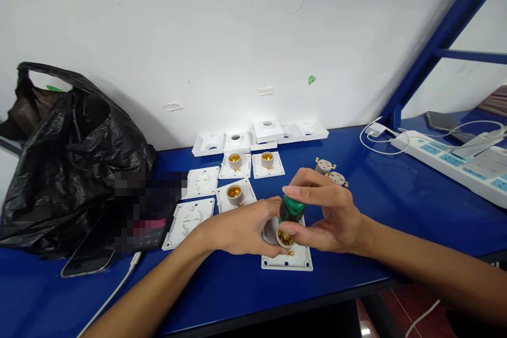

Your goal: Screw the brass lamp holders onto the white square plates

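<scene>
My right hand (330, 214) grips a short green and black screwdriver (292, 209), which stands upright with its tip hidden inside a brass-lined lamp socket (283, 240). This socket sits on a square white base plate (287, 262) near the table's front edge. My left hand (241, 228) is closed around the socket's left side, its thumb in front. Just behind the left hand lies another plate with a socket (235, 195). Two similar assemblies (235, 161) stand farther back. Loose ceramic sockets (325, 166) with brass terminals rest beyond my right hand.
Bare white base plates (202, 181) lie at left. White square covers (236, 142) line the wall. On the blue table (245, 296) are a black plastic bag (75, 153), a dark phone (91, 245) with a cable, and a white power strip (447, 156) with cords.
</scene>
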{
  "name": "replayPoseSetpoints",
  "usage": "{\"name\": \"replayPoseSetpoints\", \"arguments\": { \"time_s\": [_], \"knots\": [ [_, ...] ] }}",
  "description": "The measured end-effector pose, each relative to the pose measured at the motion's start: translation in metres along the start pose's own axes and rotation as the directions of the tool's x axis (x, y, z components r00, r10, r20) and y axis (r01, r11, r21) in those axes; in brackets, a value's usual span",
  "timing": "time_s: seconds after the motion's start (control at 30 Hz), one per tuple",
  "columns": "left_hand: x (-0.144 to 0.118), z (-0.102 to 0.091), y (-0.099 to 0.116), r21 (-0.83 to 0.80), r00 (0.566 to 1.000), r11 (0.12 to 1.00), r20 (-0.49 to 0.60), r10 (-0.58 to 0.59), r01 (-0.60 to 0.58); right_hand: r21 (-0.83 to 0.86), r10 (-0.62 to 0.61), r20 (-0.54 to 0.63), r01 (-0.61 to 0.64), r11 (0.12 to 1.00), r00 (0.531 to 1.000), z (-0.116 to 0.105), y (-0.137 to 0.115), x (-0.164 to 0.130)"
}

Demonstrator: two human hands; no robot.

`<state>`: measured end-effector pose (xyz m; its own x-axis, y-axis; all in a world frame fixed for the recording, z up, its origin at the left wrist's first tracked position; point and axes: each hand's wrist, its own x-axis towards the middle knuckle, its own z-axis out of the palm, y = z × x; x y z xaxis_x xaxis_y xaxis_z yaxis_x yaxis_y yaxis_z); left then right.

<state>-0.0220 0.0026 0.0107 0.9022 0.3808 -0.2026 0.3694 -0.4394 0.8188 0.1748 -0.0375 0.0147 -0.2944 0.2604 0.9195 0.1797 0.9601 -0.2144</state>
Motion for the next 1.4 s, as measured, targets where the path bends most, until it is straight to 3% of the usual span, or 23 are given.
{"name": "replayPoseSetpoints", "arguments": {
  "time_s": [0.17,0.4,0.63,0.93,1.2,1.4],
  "knots": [
    [0.0,0.0,0.002,-0.036,0.999,0.999,0.01,0.036,-0.035,0.072,0.017,0.098,-0.024,0.997,0.995,0.001,0.002,-0.003],
    [0.0,0.003,0.003,-0.029,0.999,0.998,-0.011,0.053,-0.053,0.085,0.037,0.085,-0.045,0.995,0.996,0.002,0.002,-0.002],
    [0.002,-0.002,0.006,-0.029,0.997,0.997,-0.005,0.075,-0.075,0.003,-0.034,0.061,0.034,0.999,0.998,0.0,0.0,0.003],
    [0.001,-0.002,0.007,-0.017,0.998,0.999,0.052,0.042,-0.041,0.099,-0.017,0.089,0.008,0.995,0.996,0.003,0.007,-0.005],
    [-0.003,0.008,-0.004,0.049,0.994,0.995,-0.052,0.094,-0.092,0.117,-0.018,0.084,0.008,0.993,0.996,0.002,0.009,-0.004],
    [-0.004,0.007,-0.005,0.072,0.996,0.994,-0.038,0.081,-0.078,0.099,-0.007,0.1,-0.003,0.995,0.995,0.002,0.01,-0.006]
  ]
}}
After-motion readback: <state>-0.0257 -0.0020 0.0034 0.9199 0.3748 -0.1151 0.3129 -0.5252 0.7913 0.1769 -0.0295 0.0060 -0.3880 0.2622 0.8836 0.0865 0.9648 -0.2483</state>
